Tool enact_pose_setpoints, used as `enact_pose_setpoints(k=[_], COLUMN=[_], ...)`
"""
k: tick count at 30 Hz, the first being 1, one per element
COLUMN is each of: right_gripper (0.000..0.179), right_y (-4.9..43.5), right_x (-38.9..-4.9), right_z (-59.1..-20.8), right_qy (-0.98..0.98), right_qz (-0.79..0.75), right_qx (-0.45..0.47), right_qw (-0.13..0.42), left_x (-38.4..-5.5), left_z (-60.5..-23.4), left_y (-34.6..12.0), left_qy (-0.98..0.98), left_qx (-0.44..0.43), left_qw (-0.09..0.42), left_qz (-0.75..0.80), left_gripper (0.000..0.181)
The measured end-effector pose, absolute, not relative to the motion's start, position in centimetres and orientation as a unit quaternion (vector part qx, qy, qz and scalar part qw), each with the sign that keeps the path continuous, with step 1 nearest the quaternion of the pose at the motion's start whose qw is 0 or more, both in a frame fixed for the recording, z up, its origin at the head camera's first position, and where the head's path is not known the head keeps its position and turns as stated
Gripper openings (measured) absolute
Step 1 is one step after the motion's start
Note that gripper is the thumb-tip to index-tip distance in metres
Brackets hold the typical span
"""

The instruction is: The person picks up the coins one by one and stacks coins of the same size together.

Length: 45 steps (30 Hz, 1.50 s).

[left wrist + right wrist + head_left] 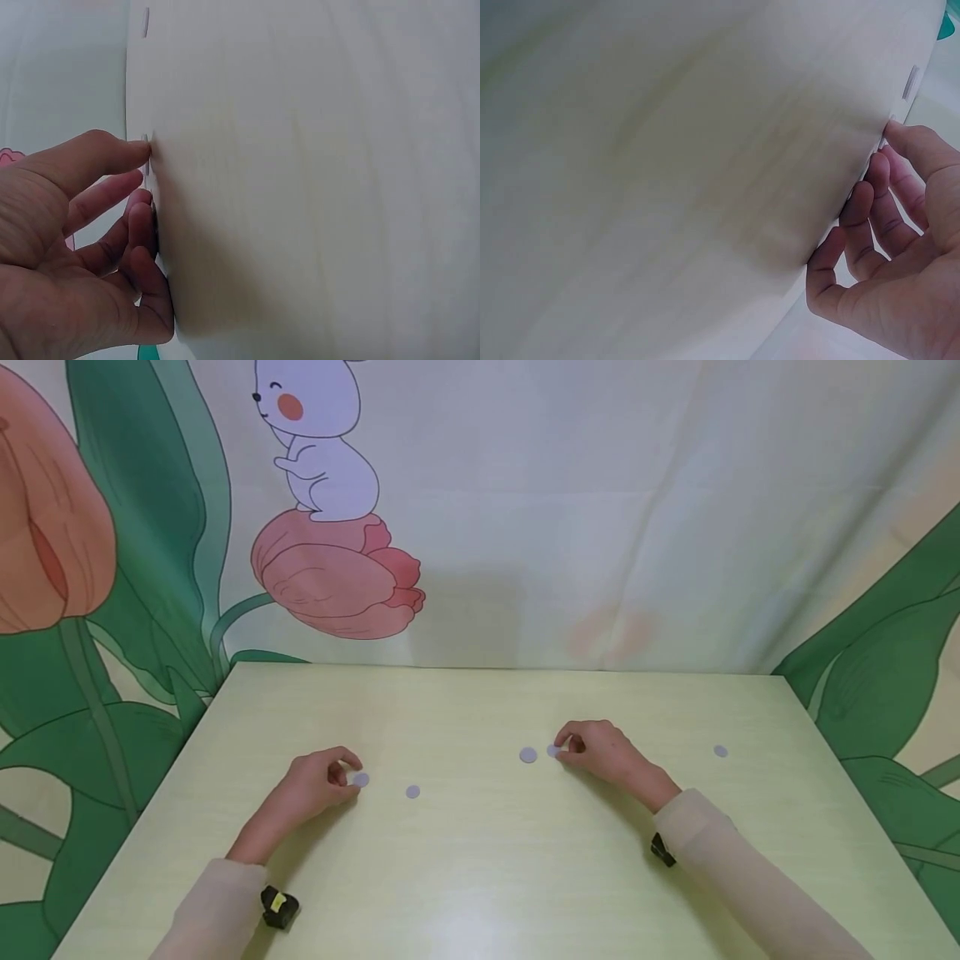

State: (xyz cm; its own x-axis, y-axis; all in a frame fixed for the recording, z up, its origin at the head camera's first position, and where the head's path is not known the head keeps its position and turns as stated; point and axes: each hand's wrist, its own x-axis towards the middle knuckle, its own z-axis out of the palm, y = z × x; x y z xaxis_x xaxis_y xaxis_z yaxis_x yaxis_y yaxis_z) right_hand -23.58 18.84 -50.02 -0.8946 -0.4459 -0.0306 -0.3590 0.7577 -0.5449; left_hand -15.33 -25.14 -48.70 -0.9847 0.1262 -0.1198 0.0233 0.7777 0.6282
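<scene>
Left of the table's middle, my left hand (313, 787) pinches a flat silvery coin (361, 780) between thumb and forefinger, low against the tabletop. Its other fingers curl in beneath the palm, as the left wrist view shows. A smaller coin (413, 792) lies just to the right of that hand. Right of centre, my right hand (606, 752) pinches another small coin (553, 750) by its edge, partly hidden by the fingertips. Close to its left lies a larger coin (528, 755), seen edge-on in the right wrist view.
One more coin (721, 751) lies apart on the right side of the pale wooden table (465, 860). Behind the table's far edge hangs a cloth (525, 527) printed with flowers and a white animal. Black devices (280, 907) sit at both wrists.
</scene>
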Motion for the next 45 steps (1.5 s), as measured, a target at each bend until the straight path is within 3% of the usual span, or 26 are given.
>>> enact_pose_setpoints(k=[8,14,28,45], right_gripper=[0.013,0.013,0.013,0.013], right_y=[19.0,18.9,18.9,18.9], right_x=[-23.6,-23.6,-23.7,-23.6], right_z=[-50.1,-50.3,-50.3,-50.1], right_qy=[0.932,0.932,0.933,0.931], right_qz=[-0.278,-0.28,-0.286,-0.285], right_qx=[-0.216,-0.212,-0.202,-0.209], right_qw=[0.082,0.085,0.088,0.086], left_x=[-15.5,-15.9,-16.6,-16.9], left_z=[-48.6,-48.0,-46.7,-46.6], left_y=[-24.0,-22.2,-19.5,-17.6], left_qy=[0.95,0.961,0.941,0.932], left_qx=[0.055,0.048,0.129,0.135], left_qw=[0.062,0.037,-0.126,-0.114], left_qz=[0.302,0.268,0.286,0.315], left_gripper=[0.012,0.018,0.019,0.021])
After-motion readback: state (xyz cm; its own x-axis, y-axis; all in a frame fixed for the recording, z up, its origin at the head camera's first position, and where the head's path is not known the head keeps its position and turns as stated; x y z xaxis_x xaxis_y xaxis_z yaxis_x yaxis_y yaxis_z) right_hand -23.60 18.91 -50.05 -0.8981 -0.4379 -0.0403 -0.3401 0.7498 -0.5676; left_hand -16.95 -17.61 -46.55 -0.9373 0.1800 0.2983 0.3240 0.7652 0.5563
